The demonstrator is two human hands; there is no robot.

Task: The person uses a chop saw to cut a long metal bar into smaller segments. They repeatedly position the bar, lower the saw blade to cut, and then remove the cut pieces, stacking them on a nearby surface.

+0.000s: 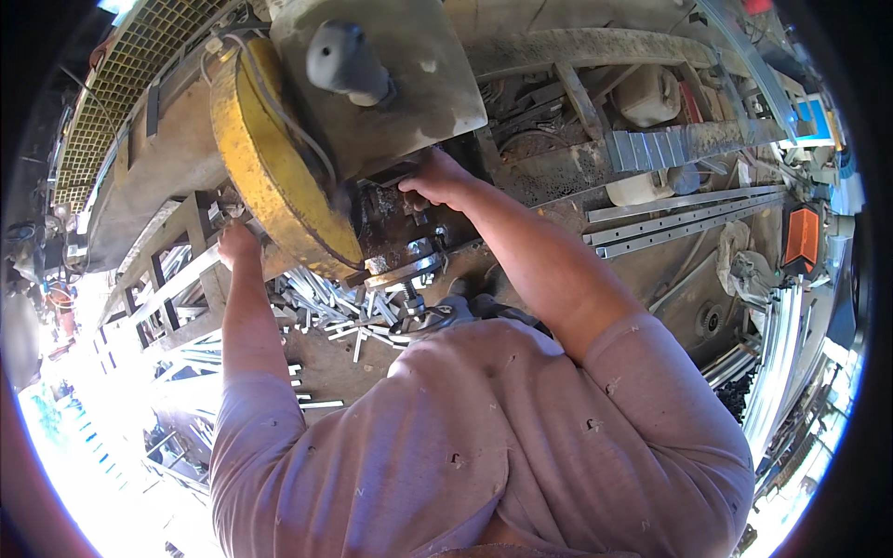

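Two bare hands are at work on one cut-off saw that fills the upper middle of the frame. At the far left, one rusty metal grating (139,65) slants up toward the upper left corner. Below it, left of centre, the left hand (237,244) rests closed over the end of a pale metal strip (177,284) that runs down and left across a steel frame; whether the fingers fully wrap it cannot be told, since they are hidden behind the knuckles. Just right of that hand stands the saw's one yellow blade guard (270,163), a large round disc tilted on edge, with one grey handle knob (346,60) rising above the motor housing (409,84) in the upper centre. Under the guard, near mid-frame, lies a heap of short cut metal offcuts (335,302), too many and too tangled to count. One clamp screw (409,298) stands beside the heap. Right of the guard, the right hand (435,179) is curled tight against the dark base of the saw, fingers pressed together; what it pinches is hidden. Further right, about three long pale metal rails (684,219) lie side by side, running toward the right edge. One orange and black box (802,237) sits at the far right.
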